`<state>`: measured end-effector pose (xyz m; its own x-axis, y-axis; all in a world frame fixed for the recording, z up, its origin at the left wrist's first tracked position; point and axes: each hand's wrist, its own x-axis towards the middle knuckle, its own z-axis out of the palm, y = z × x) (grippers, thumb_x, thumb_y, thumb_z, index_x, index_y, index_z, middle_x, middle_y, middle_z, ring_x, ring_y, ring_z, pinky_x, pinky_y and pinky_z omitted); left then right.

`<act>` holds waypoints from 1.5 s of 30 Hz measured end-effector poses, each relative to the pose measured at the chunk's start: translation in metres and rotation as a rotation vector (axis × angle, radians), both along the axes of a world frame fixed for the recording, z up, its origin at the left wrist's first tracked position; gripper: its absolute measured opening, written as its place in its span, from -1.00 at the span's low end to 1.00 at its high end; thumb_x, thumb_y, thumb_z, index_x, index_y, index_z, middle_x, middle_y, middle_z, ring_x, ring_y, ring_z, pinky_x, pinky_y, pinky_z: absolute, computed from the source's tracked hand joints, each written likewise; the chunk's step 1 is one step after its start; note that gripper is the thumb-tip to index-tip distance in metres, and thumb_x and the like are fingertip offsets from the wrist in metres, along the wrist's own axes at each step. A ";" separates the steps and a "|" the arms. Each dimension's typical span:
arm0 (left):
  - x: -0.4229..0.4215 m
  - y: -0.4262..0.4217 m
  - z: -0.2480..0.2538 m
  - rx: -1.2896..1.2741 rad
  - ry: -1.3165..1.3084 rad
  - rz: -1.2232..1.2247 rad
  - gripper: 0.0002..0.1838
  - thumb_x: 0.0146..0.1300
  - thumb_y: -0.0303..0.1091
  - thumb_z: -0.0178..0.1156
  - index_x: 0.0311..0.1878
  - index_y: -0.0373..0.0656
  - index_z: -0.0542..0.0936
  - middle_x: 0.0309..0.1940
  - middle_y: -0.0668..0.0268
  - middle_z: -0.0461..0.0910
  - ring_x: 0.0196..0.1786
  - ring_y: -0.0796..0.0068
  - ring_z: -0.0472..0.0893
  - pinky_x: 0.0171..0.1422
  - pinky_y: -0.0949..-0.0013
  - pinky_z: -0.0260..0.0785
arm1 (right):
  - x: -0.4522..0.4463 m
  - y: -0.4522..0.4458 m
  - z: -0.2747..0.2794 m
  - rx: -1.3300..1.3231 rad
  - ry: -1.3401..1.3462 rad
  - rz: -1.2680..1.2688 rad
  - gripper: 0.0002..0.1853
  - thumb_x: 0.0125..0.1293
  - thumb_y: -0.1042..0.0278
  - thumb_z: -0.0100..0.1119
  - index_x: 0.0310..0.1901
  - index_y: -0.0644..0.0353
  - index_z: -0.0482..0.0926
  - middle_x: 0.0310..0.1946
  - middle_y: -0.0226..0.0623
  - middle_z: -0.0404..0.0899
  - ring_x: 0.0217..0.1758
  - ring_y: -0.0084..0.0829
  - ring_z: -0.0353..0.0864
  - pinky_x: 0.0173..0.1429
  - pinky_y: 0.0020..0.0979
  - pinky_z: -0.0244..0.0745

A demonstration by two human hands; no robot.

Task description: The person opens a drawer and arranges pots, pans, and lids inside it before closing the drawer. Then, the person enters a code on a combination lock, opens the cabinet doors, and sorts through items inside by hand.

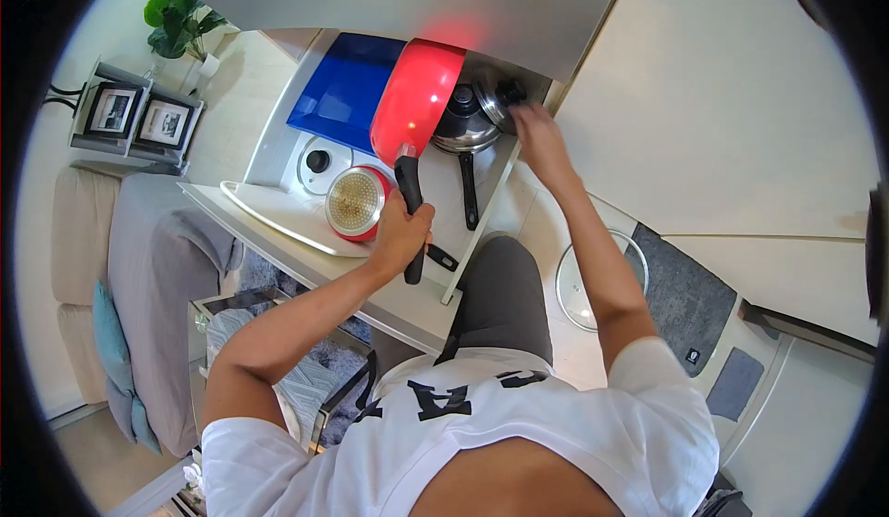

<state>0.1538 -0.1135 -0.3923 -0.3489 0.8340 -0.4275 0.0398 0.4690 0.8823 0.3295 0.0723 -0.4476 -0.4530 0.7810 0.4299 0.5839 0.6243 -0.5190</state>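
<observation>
My left hand is wrapped round the black handle of a red frying pan, which is raised and tilted over the open drawer. My right hand is at the drawer's right back corner, its fingers blurred, close beside the black knob of a tilted steel lid. Whether the fingers grip that knob I cannot tell. Left of this lid sits a lidded steel pan with a black handle. Below the red pan, a small red saucepan lies with its round metal base facing up.
The white drawer also holds a blue tray, a glass lid and a white board. A larger glass lid lies on the floor by my right forearm, next to a grey mat. A sofa stands left.
</observation>
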 end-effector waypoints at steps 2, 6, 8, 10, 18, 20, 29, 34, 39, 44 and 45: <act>0.003 -0.002 -0.004 0.012 -0.013 0.014 -0.79 0.09 -0.45 0.07 -0.35 -0.30 0.23 -0.65 0.29 0.37 -0.71 0.55 0.43 -0.71 0.45 0.28 | -0.044 0.053 -0.008 -0.196 -0.366 -0.055 -0.75 0.22 0.48 -0.07 -0.09 0.29 0.50 -0.08 0.04 0.47 0.01 0.01 0.45 0.06 -0.23 0.41; 0.008 -0.002 -0.005 0.023 -0.008 0.027 -0.78 0.10 -0.46 0.07 -0.33 -0.31 0.22 -0.67 0.27 0.38 -0.73 0.52 0.44 -0.73 0.44 0.29 | -0.079 0.145 -0.088 -0.194 -0.403 -0.082 -0.60 0.19 0.35 -0.02 0.08 0.25 0.42 0.09 0.06 0.39 0.21 -0.03 0.32 0.25 -0.21 0.25; 0.009 -0.002 -0.012 0.023 -0.001 0.022 -0.76 0.10 -0.46 0.07 -0.32 -0.33 0.21 -0.68 0.24 0.40 -0.73 0.48 0.47 -0.72 0.41 0.32 | -0.081 0.152 -0.090 -0.131 -0.430 -0.090 -0.55 0.18 0.29 0.02 0.11 0.24 0.40 0.12 0.05 0.37 0.25 -0.06 0.29 0.30 -0.21 0.20; 0.012 0.000 -0.018 0.024 0.075 -0.042 -0.75 0.11 -0.46 0.07 -0.32 -0.35 0.20 -0.68 0.21 0.42 -0.71 0.44 0.50 -0.69 0.39 0.37 | -0.081 0.155 -0.091 -0.126 -0.443 -0.164 -0.40 0.10 0.17 0.15 0.21 0.07 0.30 0.20 -0.07 0.30 0.30 -0.07 0.22 0.37 -0.20 0.08; 0.016 0.000 -0.047 0.016 0.123 -0.093 -0.73 0.12 -0.44 0.06 -0.34 -0.40 0.19 -0.65 0.09 0.48 -0.69 0.35 0.54 -0.63 0.34 0.40 | -0.081 0.162 -0.104 -0.097 -0.469 -0.053 -0.32 0.01 0.21 0.22 0.22 0.10 0.28 0.20 -0.05 0.30 0.28 -0.07 0.24 0.35 -0.21 0.11; 0.015 -0.001 -0.052 0.007 0.095 -0.073 -0.72 0.12 -0.43 0.08 -0.33 -0.41 0.20 -0.66 0.10 0.48 -0.69 0.36 0.54 -0.63 0.35 0.40 | -0.079 0.153 -0.085 -0.091 -0.468 -0.024 -0.31 0.00 0.21 0.23 0.22 0.11 0.27 0.20 -0.05 0.30 0.28 -0.07 0.24 0.35 -0.21 0.12; 0.011 -0.002 -0.058 0.014 -0.046 -0.033 -0.77 0.14 -0.44 0.06 -0.31 -0.31 0.20 -0.63 0.25 0.38 -0.71 0.52 0.44 -0.69 0.43 0.32 | -0.081 0.085 0.000 -0.347 -0.339 0.053 -0.57 -0.11 0.33 0.11 -0.12 0.28 0.53 -0.14 0.16 0.50 0.02 -0.02 0.47 0.12 -0.21 0.38; 0.006 -0.001 -0.048 0.001 -0.117 -0.009 -0.74 0.10 -0.41 0.08 -0.35 -0.33 0.20 -0.63 0.24 0.39 -0.70 0.53 0.44 -0.69 0.42 0.32 | -0.075 0.057 0.029 -0.326 -0.441 0.293 -0.62 -0.16 0.36 0.12 -0.21 0.28 0.59 -0.12 0.28 0.47 0.09 0.02 0.41 0.25 -0.17 0.25; 0.010 0.000 -0.054 0.026 -0.110 -0.016 -0.74 0.10 -0.41 0.07 -0.34 -0.36 0.21 -0.64 0.22 0.41 -0.70 0.49 0.46 -0.68 0.41 0.34 | -0.027 -0.003 0.046 -0.306 -0.303 0.411 -0.53 -0.21 0.23 0.21 -0.13 0.14 0.62 -0.33 0.04 0.52 -0.16 -0.07 0.48 0.03 -0.25 0.38; 0.023 0.000 -0.065 0.015 0.147 -0.093 -0.73 0.10 -0.44 0.04 -0.33 -0.43 0.19 -0.66 0.09 0.47 -0.69 0.34 0.54 -0.64 0.34 0.40 | 0.037 -0.065 0.075 -0.527 -0.218 0.290 -0.56 -0.20 0.22 0.20 -0.16 0.07 0.64 -0.36 -0.07 0.43 -0.15 -0.14 0.42 0.00 -0.30 0.37; 0.024 0.000 -0.070 0.015 0.180 -0.116 -0.72 0.10 -0.45 0.05 -0.31 -0.44 0.18 -0.68 0.06 0.47 -0.70 0.31 0.55 -0.65 0.33 0.41 | 0.049 -0.074 0.077 -0.530 -0.197 0.231 -0.56 -0.21 0.23 0.20 -0.16 0.08 0.64 -0.40 -0.10 0.40 -0.18 -0.16 0.42 -0.06 -0.32 0.39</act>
